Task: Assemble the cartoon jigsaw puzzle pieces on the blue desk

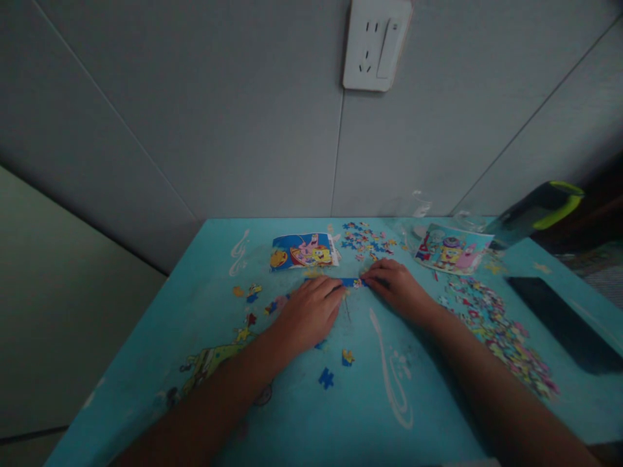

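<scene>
On turquoise table (204,279), left hand (306,314) lies flat and right hand (396,285) pinches the blue puzzle strip (351,282).

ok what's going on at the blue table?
A person is working on a jigsaw on the blue table. Both hands rest on a short joined strip of blue pieces: the left hand lies flat at its left end, the right hand pinches its right end. Reference picture cards lie behind it, a big heap of loose pieces to the right, and a few strays nearer the person.
</scene>
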The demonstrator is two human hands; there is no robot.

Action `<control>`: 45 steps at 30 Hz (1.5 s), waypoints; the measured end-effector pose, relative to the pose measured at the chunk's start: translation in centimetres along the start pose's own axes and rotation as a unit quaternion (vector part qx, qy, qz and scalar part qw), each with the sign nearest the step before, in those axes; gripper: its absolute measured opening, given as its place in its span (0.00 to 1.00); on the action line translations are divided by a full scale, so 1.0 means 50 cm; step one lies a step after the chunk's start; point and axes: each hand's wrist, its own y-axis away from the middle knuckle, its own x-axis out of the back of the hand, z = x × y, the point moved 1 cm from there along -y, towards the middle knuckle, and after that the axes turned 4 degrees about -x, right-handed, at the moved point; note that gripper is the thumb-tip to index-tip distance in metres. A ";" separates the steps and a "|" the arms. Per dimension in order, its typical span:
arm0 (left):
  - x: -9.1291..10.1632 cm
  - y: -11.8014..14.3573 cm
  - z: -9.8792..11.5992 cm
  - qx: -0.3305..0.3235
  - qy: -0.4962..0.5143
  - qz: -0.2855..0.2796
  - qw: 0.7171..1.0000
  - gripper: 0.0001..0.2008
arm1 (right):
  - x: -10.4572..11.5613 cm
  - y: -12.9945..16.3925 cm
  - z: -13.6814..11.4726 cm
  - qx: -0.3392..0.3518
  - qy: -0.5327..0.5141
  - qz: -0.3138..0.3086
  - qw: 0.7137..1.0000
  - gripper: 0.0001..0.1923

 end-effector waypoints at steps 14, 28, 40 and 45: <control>0.013 0.011 -0.014 -0.009 0.058 0.036 0.998 0.15 | -0.003 0.006 0.001 -0.010 0.022 -0.007 1.000 0.11; 0.049 0.039 -0.125 0.039 -0.107 -0.011 0.993 0.08 | 0.005 0.011 -0.003 -0.017 0.026 -0.034 0.999 0.16; 0.041 0.039 -0.120 0.035 -0.078 0.002 0.996 0.08 | 0.016 0.013 -0.004 0.011 0.043 -0.038 0.998 0.12; 0.035 0.034 -0.108 0.029 -0.064 0.000 0.998 0.07 | 0.028 0.016 -0.010 0.001 0.079 -0.047 0.996 0.11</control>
